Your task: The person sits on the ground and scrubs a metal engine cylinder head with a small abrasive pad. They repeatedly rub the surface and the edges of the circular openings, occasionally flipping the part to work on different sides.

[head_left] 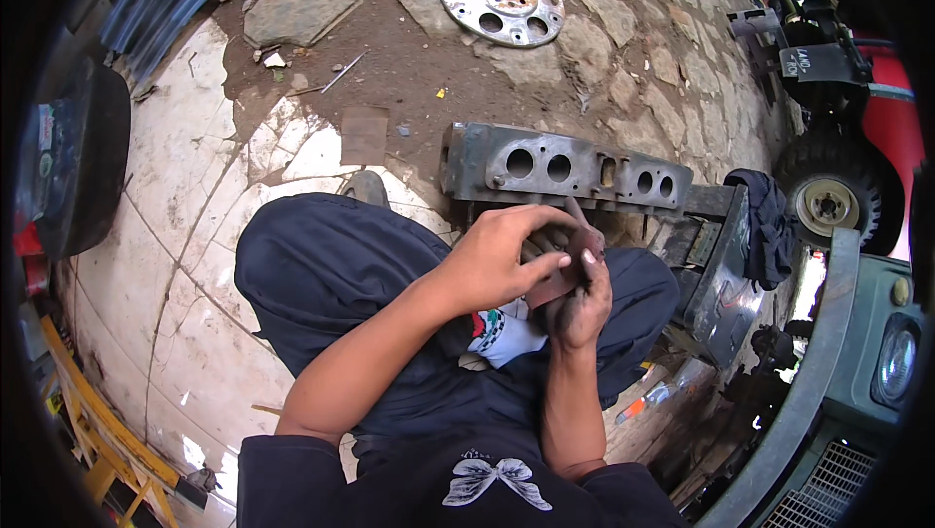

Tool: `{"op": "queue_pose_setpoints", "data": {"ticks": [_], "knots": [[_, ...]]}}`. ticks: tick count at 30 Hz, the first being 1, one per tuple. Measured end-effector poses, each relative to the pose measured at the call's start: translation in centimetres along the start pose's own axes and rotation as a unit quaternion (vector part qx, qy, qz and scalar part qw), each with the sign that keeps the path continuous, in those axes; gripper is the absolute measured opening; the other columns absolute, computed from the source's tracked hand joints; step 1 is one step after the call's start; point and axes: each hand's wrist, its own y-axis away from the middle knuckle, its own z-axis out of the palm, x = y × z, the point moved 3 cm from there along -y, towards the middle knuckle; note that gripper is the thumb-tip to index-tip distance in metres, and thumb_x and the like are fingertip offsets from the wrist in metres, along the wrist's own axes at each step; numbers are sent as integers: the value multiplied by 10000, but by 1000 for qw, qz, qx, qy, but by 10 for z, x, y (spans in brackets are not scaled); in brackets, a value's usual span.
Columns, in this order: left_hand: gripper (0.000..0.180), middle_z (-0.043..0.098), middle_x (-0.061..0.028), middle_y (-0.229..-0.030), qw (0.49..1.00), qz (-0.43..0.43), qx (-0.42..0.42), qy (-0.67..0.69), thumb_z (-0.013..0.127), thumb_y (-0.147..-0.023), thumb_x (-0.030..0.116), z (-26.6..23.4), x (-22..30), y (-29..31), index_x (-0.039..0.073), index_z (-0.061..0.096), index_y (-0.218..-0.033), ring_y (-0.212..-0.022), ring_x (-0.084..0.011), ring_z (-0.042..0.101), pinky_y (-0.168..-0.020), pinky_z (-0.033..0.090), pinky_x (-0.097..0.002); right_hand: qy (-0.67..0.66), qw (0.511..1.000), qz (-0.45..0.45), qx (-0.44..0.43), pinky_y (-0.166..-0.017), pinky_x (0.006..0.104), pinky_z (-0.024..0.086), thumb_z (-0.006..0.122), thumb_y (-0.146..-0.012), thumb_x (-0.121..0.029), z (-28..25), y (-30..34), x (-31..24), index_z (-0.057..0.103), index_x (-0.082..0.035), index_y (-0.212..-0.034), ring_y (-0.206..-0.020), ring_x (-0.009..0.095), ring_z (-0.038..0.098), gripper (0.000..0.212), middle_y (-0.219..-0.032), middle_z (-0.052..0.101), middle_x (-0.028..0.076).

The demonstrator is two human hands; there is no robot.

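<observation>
The left hand (511, 253) arches over from the 10 o'clock side, its fingers bent and its thumb against a reddish-brown sheet (557, 286). The right hand (581, 306) takes the same sheet from below, at 5 o'clock — thumb on the near face, the other fingers curled mostly out of sight behind it. Both grip it, though whether something else sits inside the fold I cannot tell. The sheet is above the lap, just short of a patterned white sock (514, 335).

Taking the hands as the dial's centre, a long grey metal block (575, 172) with round holes lies near at 12 o'clock; farther out that way, a pierced metal disc (508, 23) rests flat on stone and soil. A brown square piece (365, 135) lies at 10 o'clock on the tiles. Between 2 and 3 o'clock hangs a dark cloth (760, 226), with a treaded tyre (791, 177) beyond — and at 5 o'clock lies an orange-ended tool (643, 403).
</observation>
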Motion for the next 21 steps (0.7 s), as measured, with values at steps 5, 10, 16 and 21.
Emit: {"op": "queue_pose_setpoints", "data": {"ticks": [5, 10, 16, 21], "knots": [[356, 811, -102, -1040, 991, -105, 41, 67, 845, -965, 182, 9, -4, -2, -24, 747, -1238, -925, -102, 746, -831, 615, -306, 119, 991, -66, 11, -1042, 325, 508, 594, -1120, -266, 1, 3, -15, 481, 55, -1538, -1164, 190, 644, 538, -1354, 665, 186], [300, 833, -128, -1012, 973, -118, 74, 182, 856, -950, 226, 14, -19, -6, -21, 805, -1113, -935, -157, 778, -857, 610, -348, 248, 961, -110, 52, -955, 273, 513, 695, -1101, -193, -9, 6, -31, 659, 36, -1325, -1036, 116, 649, 322, -1150, 727, 88], [325, 831, -117, -987, 987, -100, 17, 126, 883, -934, 255, 3, -16, -11, -20, 814, -1092, -942, -124, 754, -899, 589, -332, -2, 1000, 18, 2, -957, 298, 548, 668, -1121, -190, -22, 7, -20, 712, 32, -1206, -1036, 135, 696, 242, -1125, 751, 79], [315, 812, -88, -1069, 970, -130, -44, 202, 893, -918, 164, 6, -18, -9, -47, 787, -1126, -976, -127, 741, -910, 611, -314, -27, 999, 35, -20, -942, 306, 561, 660, -1126, -216, -29, 3, -11, 710, 25, -1277, -1044, 151, 708, 288, -1145, 754, 80]]}}
